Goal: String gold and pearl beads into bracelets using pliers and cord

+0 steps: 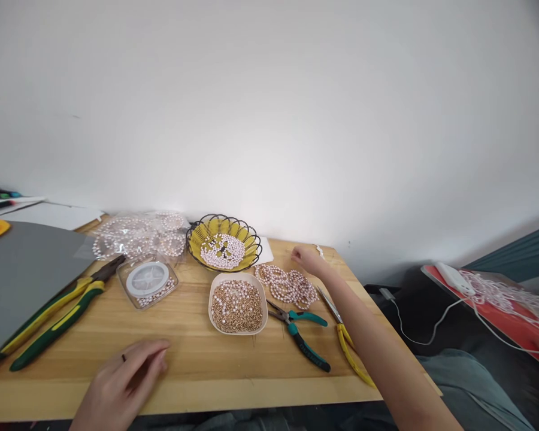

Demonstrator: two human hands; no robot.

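Observation:
My left hand [124, 377] lies flat on the wooden table [188, 359] near its front edge, fingers stretched out, holding nothing. My right hand [306, 260] reaches far across to the back right of the table, just past a pile of pink bead strands [287, 285]. Its fingers are curled together; what they hold, if anything, is too small to make out. A white bowl of gold and pink beads [237, 304] sits in the middle. Behind it stands a yellow wire basket of pale beads [223, 243].
Teal-handled pliers [302, 335] and yellow-handled scissors [345, 341] lie under my right arm. Large green-yellow pliers [58, 314] and a clear box with a cord spool [147, 280] sit left. Bagged bead strands [137, 234] lie behind. A grey sheet [22, 269] covers the left edge.

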